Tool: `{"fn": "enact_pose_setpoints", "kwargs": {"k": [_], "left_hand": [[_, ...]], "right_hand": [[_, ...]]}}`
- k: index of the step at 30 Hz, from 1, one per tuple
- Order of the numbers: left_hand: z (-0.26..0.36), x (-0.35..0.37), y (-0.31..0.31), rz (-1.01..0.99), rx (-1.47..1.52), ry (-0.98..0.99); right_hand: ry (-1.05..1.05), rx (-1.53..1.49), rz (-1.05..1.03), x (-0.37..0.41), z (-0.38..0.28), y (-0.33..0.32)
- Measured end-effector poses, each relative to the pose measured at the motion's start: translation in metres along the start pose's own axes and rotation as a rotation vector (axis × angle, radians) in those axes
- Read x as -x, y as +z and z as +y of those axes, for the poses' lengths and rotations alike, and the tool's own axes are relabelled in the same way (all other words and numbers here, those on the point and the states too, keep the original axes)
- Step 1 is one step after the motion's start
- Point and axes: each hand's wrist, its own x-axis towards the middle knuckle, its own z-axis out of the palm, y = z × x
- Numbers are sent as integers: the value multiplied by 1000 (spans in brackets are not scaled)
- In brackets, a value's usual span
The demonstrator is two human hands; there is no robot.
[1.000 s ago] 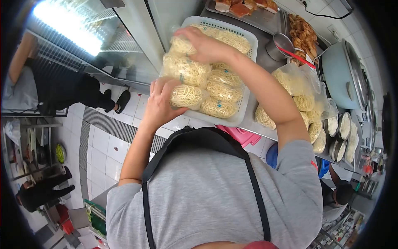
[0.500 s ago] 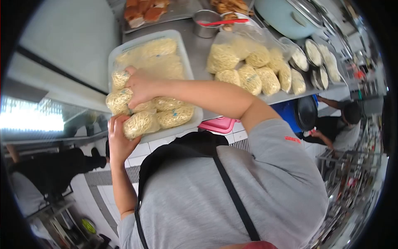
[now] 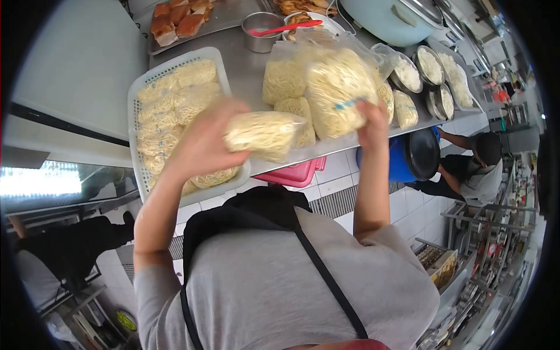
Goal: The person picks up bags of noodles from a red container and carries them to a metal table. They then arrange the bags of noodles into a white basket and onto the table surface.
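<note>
My left hand (image 3: 207,143), slightly blurred, is closed around a clear bag of noodles (image 3: 265,135) in front of the table edge, to the right of the basket. My right hand (image 3: 373,123) grips the lower right side of a larger-looking bag of pale noodles (image 3: 340,87), raised over the table and tilted. Behind and beside it, several more noodle bags (image 3: 283,81) stand on the steel table (image 3: 239,64). The white perforated basket (image 3: 133,116) holds rows of bagged noodles.
A metal pot (image 3: 259,44) with a red-handled utensil (image 3: 294,27) stands behind the bags. Bowls of white food (image 3: 430,64) sit at right, near a large pale-blue cooker (image 3: 385,23). Below are a pink container (image 3: 294,174) and a blue barrel (image 3: 402,160). A person (image 3: 481,169) crouches at right.
My right hand has left the basket and moved right, now holding a noodle bag over the table. My left hand has lifted a noodle bag out of the basket's front and moved right.
</note>
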Motion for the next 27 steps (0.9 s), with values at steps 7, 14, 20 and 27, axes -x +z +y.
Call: {"fn": "enact_pose_setpoints", "kwargs": {"k": [7, 14, 20, 27], "left_hand": [[-60, -72, 75, -654, -128, -161], [-61, -72, 115, -647, -573, -203], [-46, -15, 38, 9, -441, -1], [-78, 120, -31, 544, -465, -424]], "right_hand": [[9, 596, 17, -20, 43, -69], [-307, 1287, 108, -16, 83, -38], [-350, 1371, 126, -1, 69, -37], [-869, 1060, -11, -13, 38, 64]]}}
